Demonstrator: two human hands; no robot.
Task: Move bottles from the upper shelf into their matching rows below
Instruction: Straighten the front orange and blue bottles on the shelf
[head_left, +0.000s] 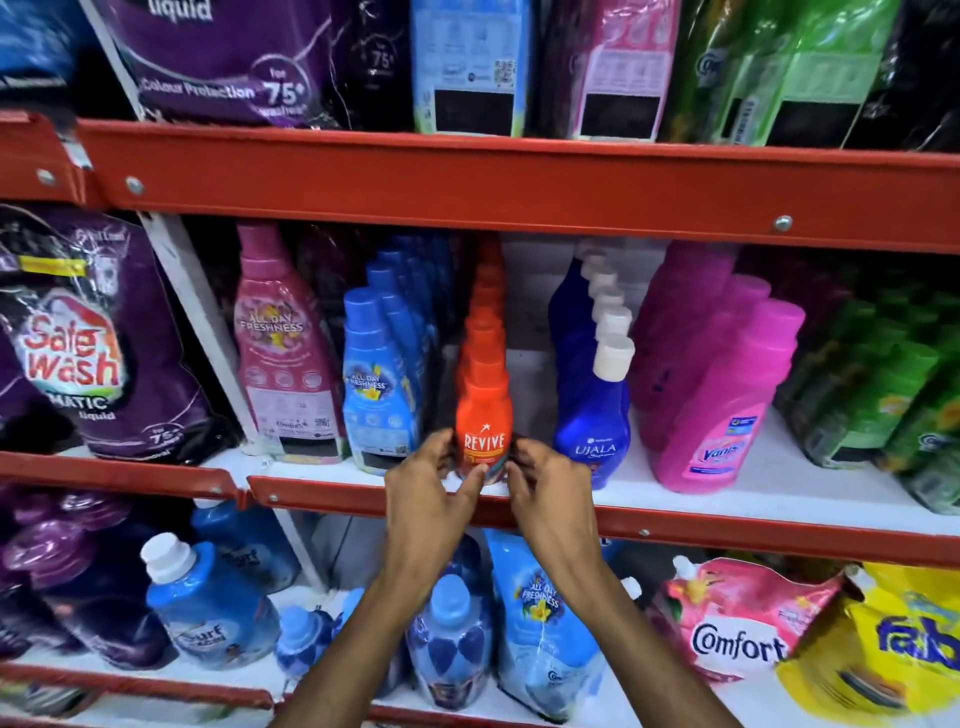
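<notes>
— Orange plastic, that front Revive bottle (484, 415): small, stiff-walled, glossy with a shrink label. I'd guess it is light for its size, though liquid inside would give it some weight low down, and the sleeve looks slippery.

— Where does it stand?

— Upright at the front edge of the middle shelf (675, 512), heading a row of the same orange bottles that runs back toward the shelf's rear, between the blue softener row (382, 395) and the Ujala bottles (592, 415).

— And the hands?

— Both are on its lower body. The left hand (428, 499) cups the left side, the right hand (545, 493) the right side, fingertips curled round the base just below the label; both forearms reach up from below, wrists slightly bent back.

— Good place to hold?

— Probably. The wide belly gives more purchase than the narrow cap, and two-sided pressure should keep it from toppling into the neighbours.
</notes>
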